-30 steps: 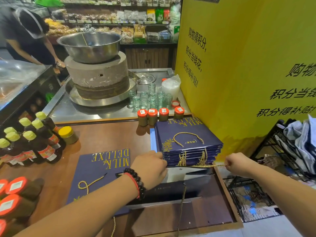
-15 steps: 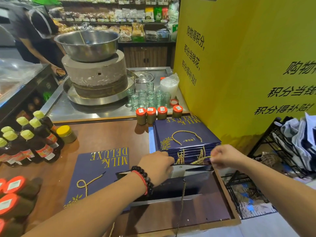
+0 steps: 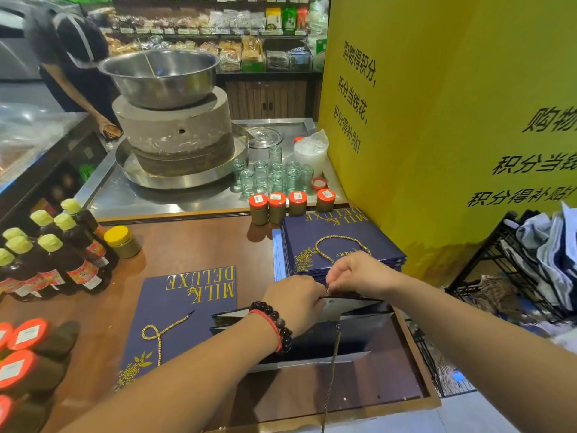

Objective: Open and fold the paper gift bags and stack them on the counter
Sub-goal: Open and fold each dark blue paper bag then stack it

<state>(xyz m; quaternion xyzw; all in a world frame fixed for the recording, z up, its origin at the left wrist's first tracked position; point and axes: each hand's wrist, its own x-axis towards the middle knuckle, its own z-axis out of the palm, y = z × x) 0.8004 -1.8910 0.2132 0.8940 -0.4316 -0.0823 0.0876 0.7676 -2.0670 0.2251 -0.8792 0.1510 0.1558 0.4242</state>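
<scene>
Far left: dark bottles (image 3: 59, 260) with yellow caps, not part of this job. Next over, one flat bag (image 3: 184, 314) lies on the counter (image 3: 193, 245), printed face up, lettering upside down to me, long axis running away from me, cord handle loose on top.

My left hand (image 3: 295, 304) is curled round the top rim of the open bag (image 3: 312, 335) in front of me. That bag sits mouth toward the far side, long axis left to right across the counter, one gold cord trailing off the near edge.

My right hand (image 3: 359, 273) pinches the gold cord (image 3: 327, 287) right at the rim, almost touching the left.

Looks like I'm mid-step on the handle, probably threading or seating it. Next: get the cord settled, flatten the bag along its creases, then onto the stack (image 3: 340, 245) just beyond, against the yellow board (image 3: 437, 120).
</scene>
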